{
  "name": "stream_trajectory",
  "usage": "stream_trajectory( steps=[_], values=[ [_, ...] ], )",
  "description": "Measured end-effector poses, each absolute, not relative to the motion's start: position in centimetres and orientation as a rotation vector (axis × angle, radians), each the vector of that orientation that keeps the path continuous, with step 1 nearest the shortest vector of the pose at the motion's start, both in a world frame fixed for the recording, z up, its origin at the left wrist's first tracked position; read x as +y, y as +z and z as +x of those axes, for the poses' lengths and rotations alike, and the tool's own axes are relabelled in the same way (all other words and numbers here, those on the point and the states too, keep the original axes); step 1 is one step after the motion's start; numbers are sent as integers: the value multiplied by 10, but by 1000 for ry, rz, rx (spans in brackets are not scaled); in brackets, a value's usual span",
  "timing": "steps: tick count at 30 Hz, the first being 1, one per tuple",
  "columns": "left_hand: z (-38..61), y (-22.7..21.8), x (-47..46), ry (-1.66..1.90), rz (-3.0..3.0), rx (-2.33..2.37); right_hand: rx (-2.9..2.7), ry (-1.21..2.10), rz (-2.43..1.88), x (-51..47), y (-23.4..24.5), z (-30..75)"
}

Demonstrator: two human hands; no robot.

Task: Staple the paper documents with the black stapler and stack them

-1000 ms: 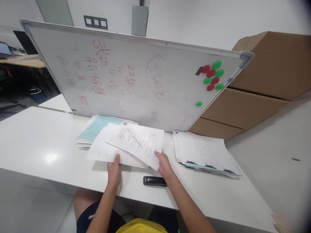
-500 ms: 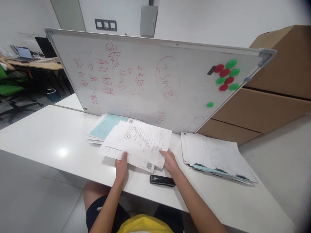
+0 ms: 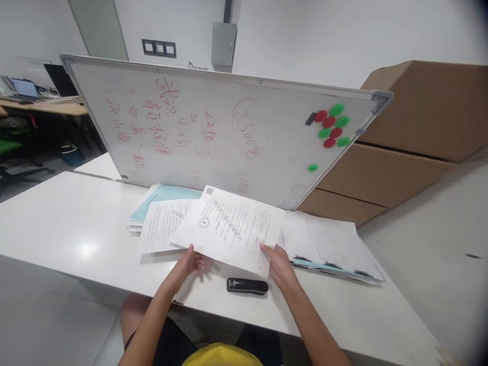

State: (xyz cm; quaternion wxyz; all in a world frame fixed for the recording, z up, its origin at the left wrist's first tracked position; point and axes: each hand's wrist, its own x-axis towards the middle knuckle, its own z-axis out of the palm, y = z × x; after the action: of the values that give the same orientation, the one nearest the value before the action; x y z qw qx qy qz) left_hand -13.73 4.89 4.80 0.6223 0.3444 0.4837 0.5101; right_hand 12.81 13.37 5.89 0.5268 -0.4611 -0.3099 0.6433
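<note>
A printed sheet of paper with a round stamp and a QR code is raised over the table, tilted. My right hand grips its right edge, thumb on top and the other fingers behind. At the lower left of that sheet is my left hand, its fingers apart and its thumb tip by the paper's edge. Another printed sheet lies at the left, partly under the raised one and over a stack of papers with a light-blue sheet. A black stapler rests on the table between my hands.
On the right of the white table lies another paper stack. A whiteboard with red writing and several round magnets leans behind. Cardboard boxes stand at the back right. A desk with a laptop is at far left.
The stamped sheet has shifted right, away from the other sheet, which now lies apart at the left. My left hand has loosened its grip. The view has turned slightly right.
</note>
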Motion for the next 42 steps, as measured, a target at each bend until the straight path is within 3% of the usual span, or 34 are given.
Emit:
stream_trajectory(
  steps=[5, 13, 19, 30, 38, 42],
  values=[
    [-119, 52, 55, 1617, 652, 1264, -850, 1449, -1054, 129, 71, 144],
    [-96, 44, 47, 1619, 895, 1603, -841, 1364, -986, 119, 67, 180],
    [-87, 60, 61, 1673, 669, 1162, -785, 1202, -996, 117, 61, 212],
    [-43, 102, 138, 1156, 1177, 960, -882, 953, -1291, 112, 52, 319],
    [13, 73, 140, 1566, 1276, 1149, -875, 791, -1149, 106, 26, 309],
    [18, 56, 138, 1548, 1386, 1254, -831, 773, -1101, 102, 16, 308]
  ],
)
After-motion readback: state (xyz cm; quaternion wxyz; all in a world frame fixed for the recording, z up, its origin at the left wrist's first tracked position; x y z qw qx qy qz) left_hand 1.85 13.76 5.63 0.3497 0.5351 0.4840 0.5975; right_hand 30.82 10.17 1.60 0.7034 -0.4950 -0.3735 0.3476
